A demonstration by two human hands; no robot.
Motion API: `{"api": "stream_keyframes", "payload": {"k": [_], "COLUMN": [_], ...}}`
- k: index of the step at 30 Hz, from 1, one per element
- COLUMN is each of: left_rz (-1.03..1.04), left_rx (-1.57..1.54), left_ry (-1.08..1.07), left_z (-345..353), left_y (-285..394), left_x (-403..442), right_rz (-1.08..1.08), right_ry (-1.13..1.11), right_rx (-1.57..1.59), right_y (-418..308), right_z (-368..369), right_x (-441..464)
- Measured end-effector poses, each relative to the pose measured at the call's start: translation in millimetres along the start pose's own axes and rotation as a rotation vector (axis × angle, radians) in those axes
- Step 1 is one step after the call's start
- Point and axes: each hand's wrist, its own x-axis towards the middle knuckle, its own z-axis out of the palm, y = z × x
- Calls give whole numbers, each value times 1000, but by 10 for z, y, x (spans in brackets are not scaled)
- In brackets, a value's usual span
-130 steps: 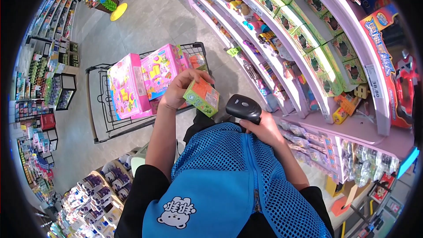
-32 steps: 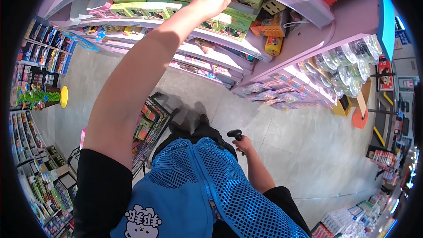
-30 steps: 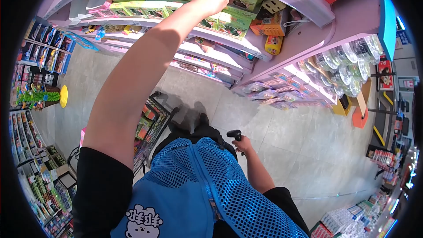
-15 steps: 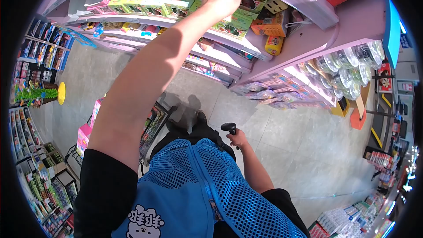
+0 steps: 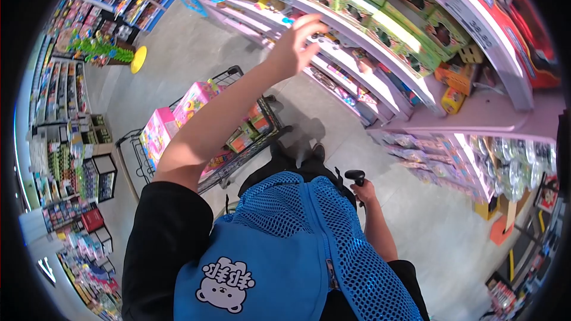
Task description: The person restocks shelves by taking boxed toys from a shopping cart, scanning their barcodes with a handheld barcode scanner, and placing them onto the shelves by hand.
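My left hand (image 5: 296, 47) is raised in front of the pink shelf unit (image 5: 351, 59), fingers apart and slightly curled, with nothing in it. Green window boxes (image 5: 357, 10) line an upper tier beyond it, and small toys (image 5: 270, 3) lie on a tier below. Low at my right side, my right hand (image 5: 364, 191) is closed around a black handheld device (image 5: 355, 175) with a rounded head; its exact kind is unclear. Under my left forearm stands a wire shopping cart (image 5: 279, 128) carrying pink boxes (image 5: 159, 134) and other colourful packages.
An orange box (image 5: 455, 76) and a yellow package (image 5: 453, 100) sit at the shelf's right end, by a 38.80 price label (image 5: 467, 18). Blister packs (image 5: 505, 160) hang at right. A plant-like display (image 5: 104, 50) and stocked shelves (image 5: 62, 95) stand at left.
My left hand has come away from the green boxes, back and down, and its fingers have spread. The view has turned left, showing more of the cart. My right hand still grips the device.
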Motion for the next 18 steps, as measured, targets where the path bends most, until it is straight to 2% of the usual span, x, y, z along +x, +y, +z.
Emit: {"api": "stream_keyframes", "payload": {"k": [1, 3, 5, 9, 12, 13, 16, 18], "left_rz": [-38, -435, -637, -809, -895, -908, -1123, -1198], "left_rx": [87, 50, -4, 144, 206, 218, 82, -33], "left_ry": [27, -21, 19, 98, 90, 80, 125, 51], "left_z": [-203, -599, -911, -1329, -1390, -1409, -1235, -1119], "left_y": [-181, -368, -704, -875, -992, -975, -758, -611], "left_x": [-282, -862, -1525, -2629, -3341, -3467, -3651, -3686], "right_rz": [-8, -27, -55, -80, -98, -126, -170, -197], "right_ry": [-6, -21, -58, -89, -73, -84, -102, -108], "right_rx": [-34, -104, -131, -223, -303, -308, -329, -352], "right_y": [-55, -213, -358, -664, -984, -1081, -1314, -1413], "right_z": [-10, -1, 12, 57, 156, 187, 314, 418], "right_x": [24, 70, 167, 336, 341, 323, 298, 265]}}
